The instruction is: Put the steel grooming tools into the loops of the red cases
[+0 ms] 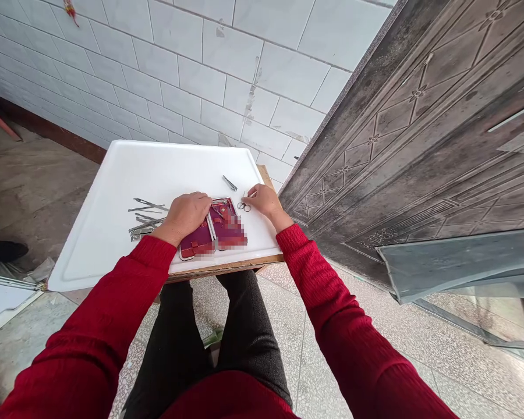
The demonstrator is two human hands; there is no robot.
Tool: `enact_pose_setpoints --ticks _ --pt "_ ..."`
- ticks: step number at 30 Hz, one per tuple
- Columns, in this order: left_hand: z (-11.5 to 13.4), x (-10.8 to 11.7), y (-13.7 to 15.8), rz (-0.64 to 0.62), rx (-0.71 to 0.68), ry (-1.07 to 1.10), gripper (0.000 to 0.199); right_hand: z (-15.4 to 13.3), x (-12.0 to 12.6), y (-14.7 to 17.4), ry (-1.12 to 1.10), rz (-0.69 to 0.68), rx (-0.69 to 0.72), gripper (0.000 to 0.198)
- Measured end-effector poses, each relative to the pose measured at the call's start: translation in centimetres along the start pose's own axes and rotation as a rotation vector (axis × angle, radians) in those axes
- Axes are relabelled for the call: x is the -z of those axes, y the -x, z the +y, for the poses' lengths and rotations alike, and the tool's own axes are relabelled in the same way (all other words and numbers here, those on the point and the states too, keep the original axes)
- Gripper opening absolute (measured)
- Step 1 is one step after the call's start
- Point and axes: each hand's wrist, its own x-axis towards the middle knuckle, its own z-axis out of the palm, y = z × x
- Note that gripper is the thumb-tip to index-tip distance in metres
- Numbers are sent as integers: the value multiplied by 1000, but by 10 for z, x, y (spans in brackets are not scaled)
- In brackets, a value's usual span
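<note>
A red manicure case [198, 240] lies unfolded on a white board [98, 233]. My left hand [187, 215] is closed over the upper edge of its left half, though the fingertips are partly hidden. Small tools sit in the right half. Beyond the case's right side, my right hand [263, 199] pinches a small pair of scissors [245, 207] whose ring handles point toward me. A nail clipper [229, 183] rests on the board above the case. Left of my left hand is a loose pile of several thin metal tools [146, 222], partly covered by that hand.
The board lies on a wooden surface [227, 265] close to my legs. A tiled wall [227, 75] runs behind it. On the right stands a dark patterned metal door [375, 145], with a grey sheet [458, 262] low beside it.
</note>
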Motion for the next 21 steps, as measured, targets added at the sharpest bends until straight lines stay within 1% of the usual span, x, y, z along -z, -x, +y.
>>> enact_pose_setpoints --ticks 5,8,11,13,18,21 --pt "0 0 0 3 -6 -14 33 -9 4 -5 -25 -57 15 14" --pt "1 1 0 -2 -15 -43 33 -12 2 -4 -33 -44 46 6" --pt "2 0 0 -11 -18 -76 34 -10 1 -4 -28 22 70 9" --pt "2 0 0 -12 -15 -81 34 -7 1 -5 1 39 50 11" --pt "2 -1 0 -12 -13 -87 35 -6 4 -9 134 -46 -19 18" --pt "2 -1 0 -7 -19 -86 35 -10 5 -14 181 -58 -45 20"
